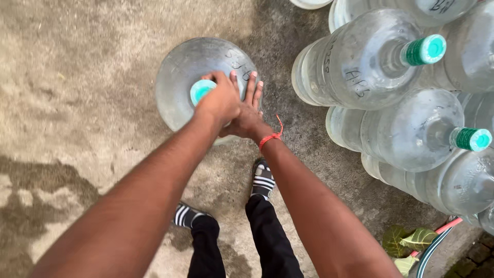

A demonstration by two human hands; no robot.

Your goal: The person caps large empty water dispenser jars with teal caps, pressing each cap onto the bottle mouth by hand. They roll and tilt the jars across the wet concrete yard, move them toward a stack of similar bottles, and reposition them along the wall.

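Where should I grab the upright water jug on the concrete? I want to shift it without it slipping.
Probably at the neck under the teal cap, from straight above. The jug stands upright, its shoulder wide, smooth and domed. The left hand already closes there; the right hand lies flat on the shoulder beside it.

water jug (177, 85): clear glossy plastic | cap (199, 90): smooth teal plastic | floor (77, 77): rough matt concrete

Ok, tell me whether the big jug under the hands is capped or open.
Capped: a teal cap sits on the upright water jug, under the left hand.
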